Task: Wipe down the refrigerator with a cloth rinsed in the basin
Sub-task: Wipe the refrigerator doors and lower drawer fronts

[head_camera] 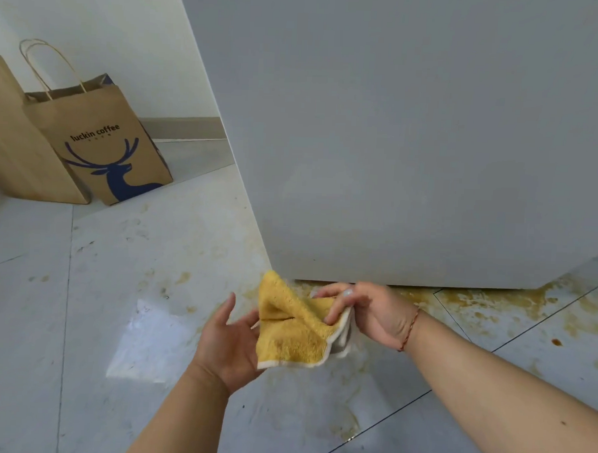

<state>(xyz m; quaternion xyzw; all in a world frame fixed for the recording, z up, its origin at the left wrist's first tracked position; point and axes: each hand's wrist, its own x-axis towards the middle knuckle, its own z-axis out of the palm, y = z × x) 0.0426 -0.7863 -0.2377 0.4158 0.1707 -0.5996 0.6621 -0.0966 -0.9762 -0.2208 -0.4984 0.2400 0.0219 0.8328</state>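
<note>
Head view looks down at the pale tiled floor [82,285], glossy, crossed by thin dark grout lines and smeared with yellow-brown stains [486,299] that gather thickest along the foot of the refrigerator [397,145]. The refrigerator's flat, smooth grey panel fills the upper right and stands just off the floor. Against the white wall at the far left stand 2 brown paper bags [99,139], touching; the nearer 1 has twisted paper handles and a dark blue deer printed under "luckin coffee". In front of the refrigerator's lower corner, off the floor, hangs the cloth [293,328], a fluffy yellow square with a pale stitched edge, creased and sagging. The right hand [366,311] pinches its right edge between thumb and fingers; a thin cord bracelet [410,328] circles that wrist. The left hand [229,339] lies spread, palm up, fingers under the cloth's left side.
</note>
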